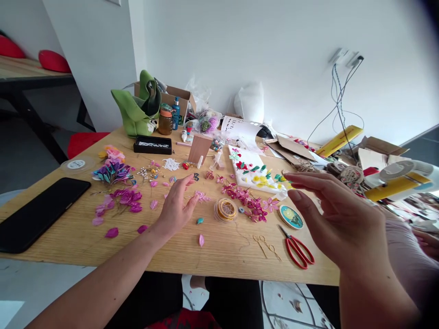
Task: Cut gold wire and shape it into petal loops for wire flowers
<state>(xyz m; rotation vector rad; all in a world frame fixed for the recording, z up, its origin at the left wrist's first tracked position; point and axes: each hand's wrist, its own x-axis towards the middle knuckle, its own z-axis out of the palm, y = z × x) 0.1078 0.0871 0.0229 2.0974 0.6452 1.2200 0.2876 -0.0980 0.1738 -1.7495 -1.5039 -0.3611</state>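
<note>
Table [222, 256]: pink flower [202, 196] just beside left grip [176, 208].

A pale wooden table [222, 260] carries craft clutter. A flat black phone [37, 214] lies well left of the left hand [176, 205]. A round spool of gold wire [225, 209] sits between that hand and the right hand [338, 214]. Red-handled scissors [298, 249] lie near the right hand, towards the table's front edge. Loose pink fabric petals [111, 232] are scattered around the left hand.
</note>
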